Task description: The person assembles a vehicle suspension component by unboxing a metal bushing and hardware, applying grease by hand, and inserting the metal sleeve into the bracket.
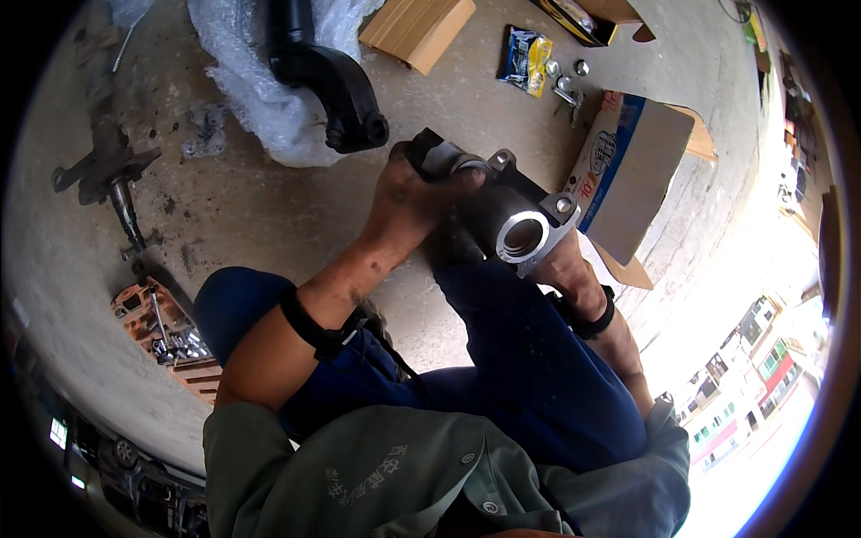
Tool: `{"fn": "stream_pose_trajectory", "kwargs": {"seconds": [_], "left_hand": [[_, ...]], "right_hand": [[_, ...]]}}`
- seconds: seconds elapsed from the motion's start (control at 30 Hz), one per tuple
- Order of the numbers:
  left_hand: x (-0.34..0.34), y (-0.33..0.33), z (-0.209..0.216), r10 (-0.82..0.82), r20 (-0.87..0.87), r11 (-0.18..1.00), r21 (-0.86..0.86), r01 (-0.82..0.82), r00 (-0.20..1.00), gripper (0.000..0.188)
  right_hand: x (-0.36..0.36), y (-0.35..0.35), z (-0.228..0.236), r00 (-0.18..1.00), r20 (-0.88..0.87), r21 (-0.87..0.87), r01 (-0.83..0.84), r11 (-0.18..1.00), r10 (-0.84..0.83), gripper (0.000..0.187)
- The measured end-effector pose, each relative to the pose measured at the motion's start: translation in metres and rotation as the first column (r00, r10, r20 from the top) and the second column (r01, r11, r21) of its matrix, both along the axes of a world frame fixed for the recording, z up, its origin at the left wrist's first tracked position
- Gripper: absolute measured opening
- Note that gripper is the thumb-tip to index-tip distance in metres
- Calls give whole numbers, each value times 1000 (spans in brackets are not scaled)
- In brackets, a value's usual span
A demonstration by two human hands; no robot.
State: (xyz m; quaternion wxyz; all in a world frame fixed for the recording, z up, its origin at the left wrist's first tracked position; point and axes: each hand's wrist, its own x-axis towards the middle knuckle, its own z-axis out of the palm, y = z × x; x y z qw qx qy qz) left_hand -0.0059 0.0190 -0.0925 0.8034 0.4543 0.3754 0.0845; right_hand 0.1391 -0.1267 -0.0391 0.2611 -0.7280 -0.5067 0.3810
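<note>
Above my knees I hold a heavy black metal casting (487, 213), which looks like a steering knuckle. It has a round bore with a bright machined rim facing me, and lugs with bolt holes along its side. My left hand (411, 195) is closed around its far left end, thumb over the top. From the right, my right hand (570, 269) grips it underneath near the bright rim; most of those fingers are hidden behind the part. Just beyond it lies a curved black axle beam (334, 88) on bubble wrap (235, 63).
An open cardboard carton (639, 179) lies right, a smaller box (420, 34) ahead. Near a blue-and-yellow packet (526, 61) are small metal parts (567, 88). On the left floor are a greasy spindle part (112, 179) and an orange-brown tool case (143, 316) with sockets.
</note>
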Motion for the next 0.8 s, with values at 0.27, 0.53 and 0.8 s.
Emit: {"fn": "stream_pose_trajectory", "kwargs": {"seconds": [0.27,0.53,0.8], "left_hand": [[-1,2,-3,-52,59,961,273,34,997,19],[0,7,6,-99,95,970,233,74,991,22],[2,6,15,-50,38,997,59,48,998,22]], "right_hand": [[-2,1,2,981,165,-33,-96,995,101,46],[-1,-8,4,995,-48,-145,79,986,-87,34],[-3,-1,11,995,-13,-171,97,980,-101,36]]}}
